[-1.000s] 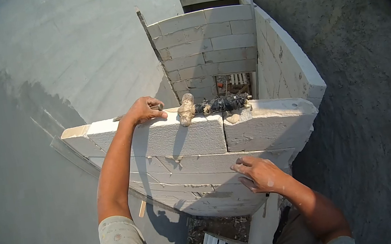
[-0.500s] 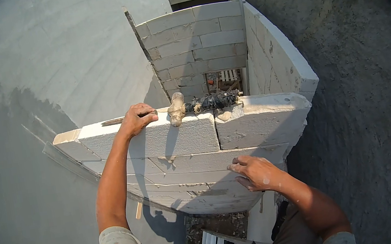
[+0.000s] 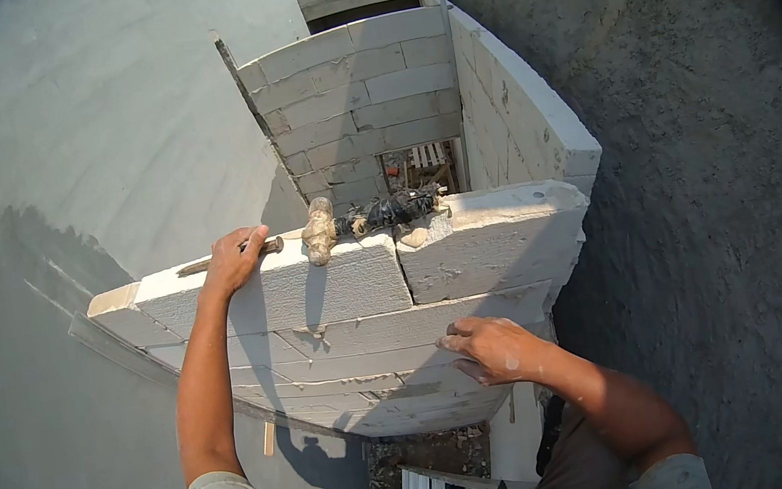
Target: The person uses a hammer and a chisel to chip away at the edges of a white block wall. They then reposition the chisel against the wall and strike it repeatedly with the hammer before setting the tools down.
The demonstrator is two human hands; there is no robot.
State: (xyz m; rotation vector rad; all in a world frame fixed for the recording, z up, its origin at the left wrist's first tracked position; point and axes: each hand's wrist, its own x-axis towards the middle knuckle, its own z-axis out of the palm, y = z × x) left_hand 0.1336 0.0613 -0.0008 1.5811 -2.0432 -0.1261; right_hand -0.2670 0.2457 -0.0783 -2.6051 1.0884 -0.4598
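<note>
My left hand [image 3: 234, 261] is on top of the white block wall [image 3: 278, 297], its fingers closed around a rusty metal chisel [image 3: 194, 269]. The chisel lies along the wall's top, its flared end poking out to the right of my fingers. Just right of it rests a hammer [image 3: 319, 233] with a mortar-crusted head and a handle wrapped in black tape. My right hand [image 3: 498, 348] hangs before the wall's lower courses, fingers loosely bent and apart, with nothing in it.
A small broken chunk [image 3: 413, 238] sits by a chipped corner of the top course. Beyond stands another block wall [image 3: 358, 87], joined by a side wall [image 3: 515, 94]. A grey plastered wall [image 3: 117, 103] rises left, a rough dark wall [image 3: 690, 149] right. Debris [image 3: 422, 452] lies below.
My left hand has closed around the chisel on the wall top, and its flared end now shows. The view has shifted slightly right. My right hand stays much the same.
</note>
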